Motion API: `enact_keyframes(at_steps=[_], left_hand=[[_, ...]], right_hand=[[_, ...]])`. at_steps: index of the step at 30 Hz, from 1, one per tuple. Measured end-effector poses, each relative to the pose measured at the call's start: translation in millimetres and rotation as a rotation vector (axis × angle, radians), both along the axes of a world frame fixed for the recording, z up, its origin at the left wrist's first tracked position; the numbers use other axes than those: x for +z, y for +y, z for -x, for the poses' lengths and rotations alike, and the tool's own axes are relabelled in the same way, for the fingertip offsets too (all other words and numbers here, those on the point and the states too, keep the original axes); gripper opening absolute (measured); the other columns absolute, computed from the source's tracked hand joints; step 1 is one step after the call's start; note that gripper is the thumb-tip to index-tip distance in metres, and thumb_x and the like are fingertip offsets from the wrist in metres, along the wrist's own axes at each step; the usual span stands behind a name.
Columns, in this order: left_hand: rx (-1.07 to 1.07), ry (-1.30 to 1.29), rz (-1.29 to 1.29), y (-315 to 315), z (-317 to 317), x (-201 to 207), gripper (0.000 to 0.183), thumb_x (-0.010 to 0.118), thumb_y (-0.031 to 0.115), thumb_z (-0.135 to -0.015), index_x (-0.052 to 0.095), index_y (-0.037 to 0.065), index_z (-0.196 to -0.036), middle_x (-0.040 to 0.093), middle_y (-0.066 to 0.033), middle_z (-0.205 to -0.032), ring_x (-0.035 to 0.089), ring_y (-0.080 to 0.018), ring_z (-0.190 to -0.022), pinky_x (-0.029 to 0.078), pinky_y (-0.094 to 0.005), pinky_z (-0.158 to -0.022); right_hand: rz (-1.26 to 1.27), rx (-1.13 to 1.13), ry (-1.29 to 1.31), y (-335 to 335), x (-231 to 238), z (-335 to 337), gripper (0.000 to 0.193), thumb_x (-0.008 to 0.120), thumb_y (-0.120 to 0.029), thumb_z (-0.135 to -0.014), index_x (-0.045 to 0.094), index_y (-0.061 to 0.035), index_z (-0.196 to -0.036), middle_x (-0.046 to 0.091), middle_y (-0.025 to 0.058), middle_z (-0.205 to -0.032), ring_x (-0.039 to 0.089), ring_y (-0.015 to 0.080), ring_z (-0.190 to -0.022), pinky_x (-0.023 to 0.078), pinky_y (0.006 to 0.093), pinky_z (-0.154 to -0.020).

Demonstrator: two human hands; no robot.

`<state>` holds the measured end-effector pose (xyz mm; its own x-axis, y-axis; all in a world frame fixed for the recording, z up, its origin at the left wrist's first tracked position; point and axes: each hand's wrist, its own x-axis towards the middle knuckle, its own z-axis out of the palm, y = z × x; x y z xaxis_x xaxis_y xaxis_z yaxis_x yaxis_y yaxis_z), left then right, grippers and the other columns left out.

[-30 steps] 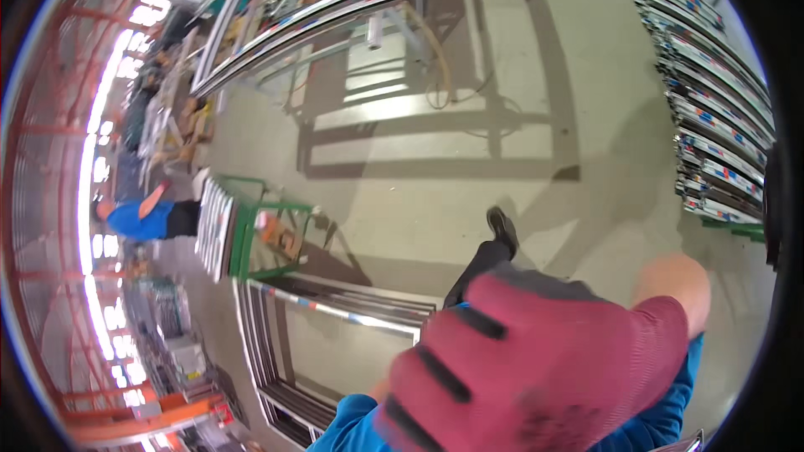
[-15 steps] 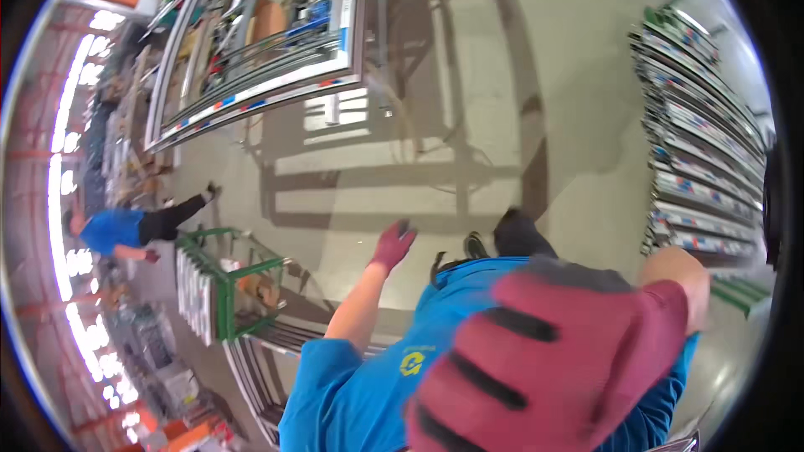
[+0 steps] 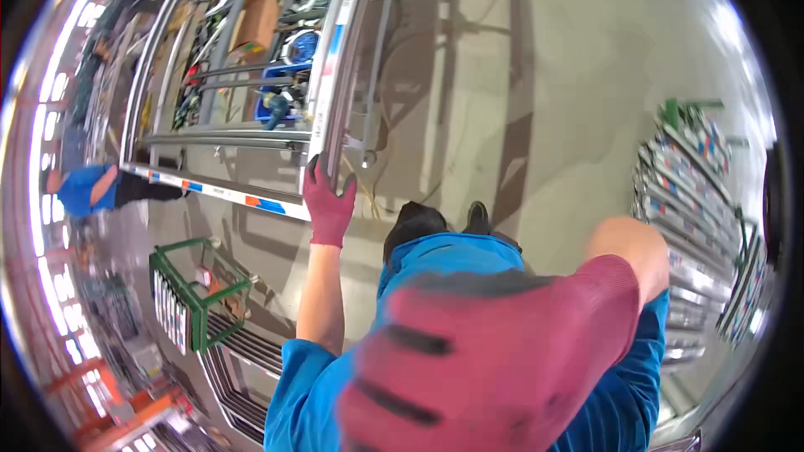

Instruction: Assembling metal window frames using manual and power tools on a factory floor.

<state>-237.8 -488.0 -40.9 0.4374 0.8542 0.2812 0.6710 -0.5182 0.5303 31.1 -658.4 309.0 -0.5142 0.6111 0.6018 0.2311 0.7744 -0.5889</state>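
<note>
My left hand (image 3: 329, 209), in a maroon glove with dark fingertips, is at the near right corner of a large metal frame (image 3: 321, 109). Its fingers and thumb straddle the rail there, gripping it. White film with blue and orange-red patches runs along the frame's edges. My right hand (image 3: 477, 360), gloved the same way, looms large and blurred close to the camera, its arm bent up. Its fingertips are hidden, so whether it holds anything cannot be made out.
Beyond the frame's rails lie a blue crate (image 3: 283, 88), a cardboard box (image 3: 255, 21) and various tools. A green cart (image 3: 201, 293) with stacked profiles stands at left. Racks of profiles (image 3: 687, 176) line the right. A person in blue (image 3: 88, 188) is at far left.
My left hand has moved left and forward onto the frame's corner. The frame appears closer, as my view has shifted. My right hand stays raised near the camera, slightly further left in view.
</note>
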Motion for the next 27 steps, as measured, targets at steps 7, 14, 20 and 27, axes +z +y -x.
enact_keyframes(at_steps=[7,14,20,27], left_hand=[[0.277,0.15,0.614,160.1,-41.6,-22.6,0.101,0.083,0.054,-0.081,0.043,-0.003,-0.154,0.066,-0.0313,-0.134,0.063,-0.0451,-0.127,0.05,-0.0499,-0.106],[0.178,0.118,0.752,176.0,-22.6,-54.3,0.078,0.078,0.027,-0.083,0.048,0.005,-0.15,0.067,-0.0272,-0.127,0.064,-0.0465,-0.117,0.054,-0.0527,-0.098],[0.251,0.118,0.824,194.2,-37.4,-34.3,0.08,0.08,0.033,-0.082,0.048,0.006,-0.15,0.066,-0.0242,-0.126,0.066,-0.0454,-0.115,0.055,-0.0536,-0.093],[0.425,0.411,0.743,185.7,-68.5,-21.9,0.069,0.082,0.029,-0.073,0.062,0.006,-0.134,0.069,-0.0184,-0.113,0.065,-0.0424,-0.104,0.052,-0.0533,-0.093]], right_hand=[[-0.085,-0.452,-0.246,196.9,-105.0,-141.0,0.028,0.085,-0.026,-0.075,0.07,-0.0113,-0.094,0.064,0.0092,-0.084,0.065,0.0292,-0.073,0.049,0.0398,-0.062],[0.631,-0.659,-0.26,386.2,-217.0,-225.1,0.021,0.08,-0.013,-0.085,0.071,-0.0031,-0.101,0.067,0.0152,-0.089,0.067,0.0297,-0.08,0.053,0.0385,-0.071],[0.719,-0.479,-0.428,626.3,-221.5,-253.6,0.04,0.071,-0.035,-0.096,0.07,-0.0062,-0.124,0.072,0.0154,-0.11,0.071,0.0312,-0.098,0.056,0.0422,-0.087],[0.462,-0.184,-0.96,963.3,-419.2,-272.6,0.054,0.057,-0.048,-0.102,0.06,-0.0114,-0.142,0.06,0.0191,-0.144,0.059,0.0404,-0.131,0.047,0.0507,-0.111]])
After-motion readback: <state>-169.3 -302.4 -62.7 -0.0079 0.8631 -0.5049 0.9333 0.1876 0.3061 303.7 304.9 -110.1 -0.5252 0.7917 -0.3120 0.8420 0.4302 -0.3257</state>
